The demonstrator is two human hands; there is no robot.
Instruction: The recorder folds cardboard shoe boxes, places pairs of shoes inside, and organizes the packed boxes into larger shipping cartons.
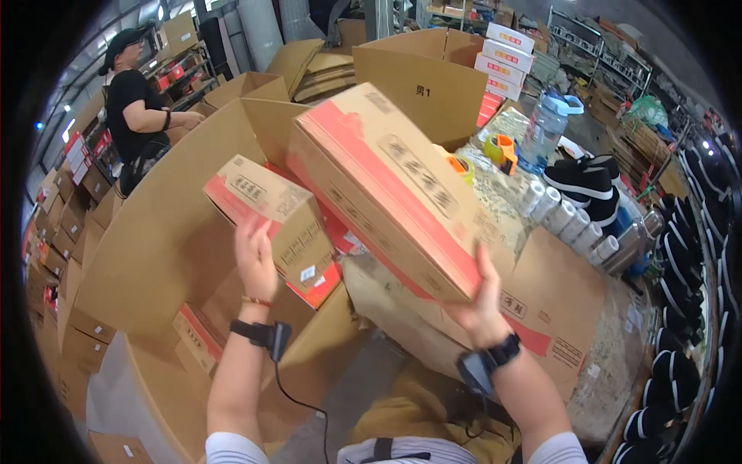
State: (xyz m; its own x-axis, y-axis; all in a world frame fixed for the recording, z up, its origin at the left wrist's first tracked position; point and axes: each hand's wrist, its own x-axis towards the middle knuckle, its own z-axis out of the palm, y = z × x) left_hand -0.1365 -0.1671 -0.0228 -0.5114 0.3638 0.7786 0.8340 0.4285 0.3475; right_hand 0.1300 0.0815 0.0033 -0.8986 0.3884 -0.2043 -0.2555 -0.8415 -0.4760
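My right hand (pixel 478 305) grips the near lower corner of a long brown and red cardboard box (pixel 386 185), thumb up along its end. That box slants away to the upper left over the edge of a large open carton (pixel 124 263). Inside the carton is a smaller brown and red cardboard box (pixel 267 205), tilted, with a white label on one side. My left hand (pixel 255 259) is at its near face, fingers stretched upward and slightly blurred; no grip on it shows. Beneath lies a red box (pixel 318 288), partly covered. Lower in the carton sits another small box (pixel 199 339).
A worktable (pixel 618 352) at right bears a flattened carton (pixel 556 286), white rolls (pixel 568 220), tape dispensers (pixel 502 151), a water jug (pixel 545 127) and dark shoes (pixel 583 182). Another open carton (pixel 421 85) stands beyond. A person (pixel 135 108) stands far left. Shoes line a rack (pixel 680 371).
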